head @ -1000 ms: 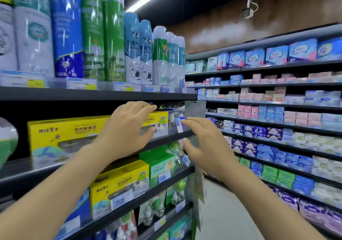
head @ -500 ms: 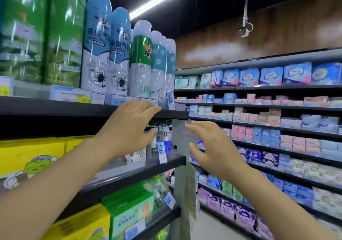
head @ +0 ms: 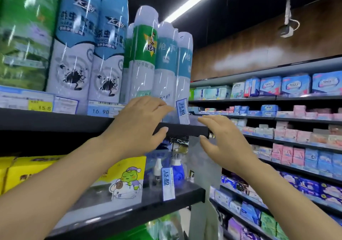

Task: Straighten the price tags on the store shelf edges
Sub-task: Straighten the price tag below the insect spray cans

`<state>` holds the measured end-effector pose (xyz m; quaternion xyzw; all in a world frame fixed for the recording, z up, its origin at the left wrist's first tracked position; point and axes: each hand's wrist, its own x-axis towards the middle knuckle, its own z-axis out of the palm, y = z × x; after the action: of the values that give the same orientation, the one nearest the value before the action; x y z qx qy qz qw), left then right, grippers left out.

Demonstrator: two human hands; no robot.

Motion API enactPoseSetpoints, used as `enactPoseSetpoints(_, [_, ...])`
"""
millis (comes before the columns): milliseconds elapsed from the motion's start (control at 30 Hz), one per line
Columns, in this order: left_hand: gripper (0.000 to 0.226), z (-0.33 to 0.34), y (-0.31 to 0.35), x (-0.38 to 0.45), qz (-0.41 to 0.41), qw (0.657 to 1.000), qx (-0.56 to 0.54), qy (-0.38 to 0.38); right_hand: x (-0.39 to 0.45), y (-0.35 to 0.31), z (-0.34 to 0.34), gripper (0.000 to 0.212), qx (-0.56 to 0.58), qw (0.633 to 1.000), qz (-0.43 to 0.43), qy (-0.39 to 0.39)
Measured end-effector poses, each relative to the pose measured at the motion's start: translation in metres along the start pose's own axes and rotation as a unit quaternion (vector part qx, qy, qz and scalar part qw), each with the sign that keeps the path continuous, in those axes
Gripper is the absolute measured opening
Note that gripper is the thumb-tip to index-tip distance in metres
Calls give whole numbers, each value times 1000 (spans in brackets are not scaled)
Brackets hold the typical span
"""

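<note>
Head view: two hands, left [head: 137, 126] and right [head: 223, 140], both open with fingers spread at the upper shelf [head: 55, 121] edge, flank one turned tag [head: 182, 111] marked 24.80, three tags lying flat leftward, a fifth [head: 168, 183] hanging below.

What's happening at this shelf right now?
A person is reaching both bare hands toward the end of the top shelf edge. The left hand rests at the edge, near the 24.80 price tag, which stands turned on end. The right hand is open beside it, holding nothing. The 15.80 tag below is also turned.
</note>
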<state>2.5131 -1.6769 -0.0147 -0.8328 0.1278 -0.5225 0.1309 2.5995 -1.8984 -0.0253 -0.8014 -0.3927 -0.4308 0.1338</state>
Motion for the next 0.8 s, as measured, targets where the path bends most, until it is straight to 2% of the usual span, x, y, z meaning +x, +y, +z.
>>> enactPoseSetpoints(233, [44,17,10,25,-26,999,33,2,30,50,37,52,48,998,-51,2])
enactPoseSetpoints(400, [40,28,20,45,-22,997,70,0,38,73,57,48,94,992,-85,27])
enactPoseSetpoints(800, [46,42,31,84,-67,990,116,-37,48,93,71,50,173,972,-153,47])
